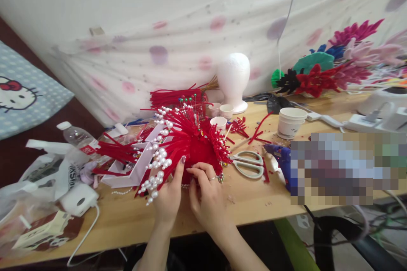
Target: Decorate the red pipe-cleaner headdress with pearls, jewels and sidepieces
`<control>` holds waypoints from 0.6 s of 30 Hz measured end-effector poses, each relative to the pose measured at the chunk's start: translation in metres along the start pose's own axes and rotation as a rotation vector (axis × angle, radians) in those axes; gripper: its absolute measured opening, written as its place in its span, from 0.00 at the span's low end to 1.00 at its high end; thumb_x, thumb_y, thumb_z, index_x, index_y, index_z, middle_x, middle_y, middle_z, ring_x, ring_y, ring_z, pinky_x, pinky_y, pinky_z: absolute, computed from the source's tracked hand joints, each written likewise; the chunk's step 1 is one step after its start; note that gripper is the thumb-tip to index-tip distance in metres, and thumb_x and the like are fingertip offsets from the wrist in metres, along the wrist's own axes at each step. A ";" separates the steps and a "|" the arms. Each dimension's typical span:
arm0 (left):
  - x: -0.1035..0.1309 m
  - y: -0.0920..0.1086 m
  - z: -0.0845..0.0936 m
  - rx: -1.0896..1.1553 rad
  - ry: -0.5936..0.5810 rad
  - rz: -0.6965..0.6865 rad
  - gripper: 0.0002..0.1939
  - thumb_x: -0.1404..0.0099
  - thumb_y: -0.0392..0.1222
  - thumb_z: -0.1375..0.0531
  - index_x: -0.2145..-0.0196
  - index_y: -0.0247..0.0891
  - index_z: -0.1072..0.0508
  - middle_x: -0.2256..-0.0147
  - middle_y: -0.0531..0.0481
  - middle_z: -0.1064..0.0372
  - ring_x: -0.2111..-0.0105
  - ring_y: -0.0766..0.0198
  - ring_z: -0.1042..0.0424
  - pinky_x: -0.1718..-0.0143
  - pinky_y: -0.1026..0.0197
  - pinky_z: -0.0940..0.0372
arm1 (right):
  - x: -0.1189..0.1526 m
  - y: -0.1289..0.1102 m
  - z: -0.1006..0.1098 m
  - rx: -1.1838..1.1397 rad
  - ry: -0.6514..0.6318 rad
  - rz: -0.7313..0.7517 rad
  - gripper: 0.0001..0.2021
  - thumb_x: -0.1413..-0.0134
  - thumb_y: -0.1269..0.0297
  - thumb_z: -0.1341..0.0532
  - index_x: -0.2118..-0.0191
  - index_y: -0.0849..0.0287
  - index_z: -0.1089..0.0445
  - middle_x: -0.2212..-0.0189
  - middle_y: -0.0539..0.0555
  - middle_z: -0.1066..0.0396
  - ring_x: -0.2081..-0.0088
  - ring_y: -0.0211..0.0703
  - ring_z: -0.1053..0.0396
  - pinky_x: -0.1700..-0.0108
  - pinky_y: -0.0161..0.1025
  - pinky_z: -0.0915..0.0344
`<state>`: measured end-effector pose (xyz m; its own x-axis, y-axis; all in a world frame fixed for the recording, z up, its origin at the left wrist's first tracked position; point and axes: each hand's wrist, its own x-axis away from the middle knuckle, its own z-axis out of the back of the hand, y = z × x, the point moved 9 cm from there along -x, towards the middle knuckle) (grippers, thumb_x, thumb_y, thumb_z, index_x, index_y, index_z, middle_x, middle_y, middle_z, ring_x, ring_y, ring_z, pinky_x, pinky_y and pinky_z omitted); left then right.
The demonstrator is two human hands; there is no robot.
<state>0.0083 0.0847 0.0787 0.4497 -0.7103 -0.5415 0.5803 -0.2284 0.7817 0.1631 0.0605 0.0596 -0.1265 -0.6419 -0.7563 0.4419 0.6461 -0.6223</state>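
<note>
A red chenille headdress (201,152) with white pearls along its fringed left side is held above the wooden table. My left hand (170,197) is closed on its near left edge, thumb up on the red surface and the other fingers hidden behind. Against the near side, the curled fingers of my right hand (208,194) press at the middle of the red piece, a ring on one of them. Anything small between those fingertips is hidden. Scissors (249,164) with pale handles lie just right of the headdress.
A blue glue gun (282,161) lies right of the scissors, near stacked paper cups (291,123). Behind stands a white foam head (233,82) by red chenille stems (174,98). Leftward are a white box (127,173), a plastic bottle (76,134) and a white adapter (79,199).
</note>
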 end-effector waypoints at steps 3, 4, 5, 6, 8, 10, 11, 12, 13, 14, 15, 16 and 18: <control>0.001 0.005 0.002 0.035 0.024 0.007 0.16 0.43 0.59 0.36 0.73 0.43 0.24 0.70 0.45 0.22 0.51 0.46 0.24 0.43 0.45 0.34 | 0.000 0.000 0.000 -0.012 -0.007 -0.004 0.16 0.43 0.80 0.48 0.53 0.59 0.33 0.57 0.59 0.32 0.55 0.45 0.31 0.55 0.43 0.28; 0.001 0.006 0.003 0.042 0.026 0.007 0.16 0.43 0.58 0.36 0.74 0.43 0.24 0.71 0.46 0.22 0.52 0.46 0.24 0.43 0.46 0.34 | -0.001 0.000 -0.001 -0.016 -0.009 -0.007 0.16 0.43 0.80 0.48 0.53 0.59 0.33 0.57 0.59 0.32 0.55 0.45 0.30 0.55 0.43 0.28; 0.002 0.008 0.003 0.041 0.024 0.006 0.16 0.43 0.58 0.36 0.75 0.43 0.25 0.71 0.46 0.22 0.53 0.46 0.24 0.44 0.46 0.33 | -0.001 0.000 -0.001 -0.019 -0.011 -0.010 0.16 0.43 0.80 0.48 0.53 0.59 0.32 0.57 0.59 0.32 0.55 0.45 0.30 0.55 0.43 0.28; 0.001 0.008 0.003 0.034 0.024 0.004 0.16 0.43 0.58 0.36 0.75 0.43 0.25 0.72 0.46 0.22 0.53 0.46 0.24 0.44 0.46 0.33 | -0.001 0.000 -0.001 -0.019 -0.012 -0.011 0.16 0.43 0.80 0.48 0.54 0.59 0.32 0.57 0.59 0.32 0.55 0.45 0.30 0.55 0.43 0.28; 0.001 0.010 0.002 0.020 0.011 -0.003 0.16 0.42 0.58 0.37 0.74 0.43 0.24 0.70 0.46 0.21 0.54 0.47 0.23 0.43 0.46 0.34 | -0.001 0.000 0.000 -0.014 -0.009 -0.008 0.16 0.43 0.80 0.48 0.54 0.59 0.32 0.57 0.60 0.32 0.55 0.45 0.31 0.55 0.43 0.28; 0.001 0.010 0.000 0.026 -0.009 -0.006 0.16 0.41 0.58 0.37 0.72 0.42 0.23 0.68 0.45 0.20 0.55 0.48 0.23 0.43 0.46 0.34 | 0.000 0.001 -0.001 -0.010 -0.006 -0.007 0.16 0.44 0.80 0.48 0.54 0.59 0.32 0.57 0.60 0.33 0.55 0.45 0.31 0.54 0.43 0.28; 0.000 0.011 -0.001 0.039 -0.016 -0.007 0.16 0.41 0.57 0.38 0.71 0.41 0.22 0.67 0.45 0.20 0.56 0.48 0.22 0.44 0.46 0.33 | 0.000 0.001 -0.001 -0.009 -0.007 -0.007 0.16 0.44 0.80 0.48 0.54 0.59 0.32 0.56 0.60 0.33 0.55 0.45 0.31 0.54 0.44 0.28; 0.000 0.011 -0.001 0.060 -0.016 -0.001 0.16 0.42 0.57 0.37 0.71 0.41 0.22 0.67 0.45 0.20 0.58 0.49 0.22 0.46 0.47 0.31 | 0.001 0.001 -0.002 -0.006 -0.009 -0.009 0.16 0.44 0.80 0.48 0.54 0.59 0.32 0.56 0.60 0.33 0.55 0.45 0.31 0.54 0.44 0.28; 0.000 0.010 -0.001 0.086 -0.005 0.013 0.16 0.42 0.56 0.37 0.71 0.40 0.22 0.67 0.44 0.20 0.60 0.49 0.21 0.48 0.47 0.30 | 0.001 0.002 -0.002 -0.003 -0.012 -0.014 0.16 0.44 0.80 0.48 0.54 0.59 0.32 0.56 0.60 0.33 0.55 0.45 0.31 0.54 0.44 0.28; 0.000 0.009 0.000 0.115 0.013 0.036 0.16 0.44 0.56 0.36 0.72 0.39 0.22 0.68 0.44 0.20 0.62 0.49 0.21 0.51 0.48 0.28 | 0.001 0.002 -0.003 0.002 -0.016 -0.018 0.16 0.45 0.80 0.48 0.54 0.59 0.32 0.56 0.60 0.33 0.55 0.45 0.31 0.54 0.44 0.28; 0.000 0.006 0.001 0.141 0.031 0.064 0.17 0.45 0.56 0.35 0.72 0.38 0.22 0.69 0.44 0.20 0.64 0.50 0.20 0.54 0.48 0.27 | 0.002 0.002 -0.003 0.004 -0.019 -0.019 0.16 0.45 0.80 0.48 0.54 0.59 0.32 0.56 0.60 0.33 0.55 0.45 0.31 0.54 0.43 0.29; 0.001 0.003 0.002 0.164 0.041 0.092 0.17 0.46 0.56 0.35 0.72 0.38 0.22 0.69 0.44 0.20 0.65 0.50 0.20 0.56 0.49 0.26 | 0.002 0.002 -0.003 0.005 -0.023 -0.021 0.16 0.45 0.80 0.48 0.54 0.59 0.32 0.56 0.60 0.33 0.55 0.45 0.31 0.54 0.43 0.29; 0.001 -0.003 0.001 0.178 0.027 0.147 0.18 0.47 0.57 0.35 0.73 0.37 0.21 0.70 0.44 0.20 0.66 0.50 0.20 0.59 0.50 0.26 | 0.002 0.002 -0.003 0.003 -0.029 -0.022 0.16 0.44 0.80 0.47 0.54 0.59 0.32 0.56 0.60 0.33 0.55 0.46 0.31 0.54 0.43 0.29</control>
<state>0.0067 0.0842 0.0761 0.5403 -0.7269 -0.4240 0.3797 -0.2390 0.8937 0.1610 0.0622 0.0563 -0.1101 -0.6679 -0.7360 0.4420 0.6304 -0.6382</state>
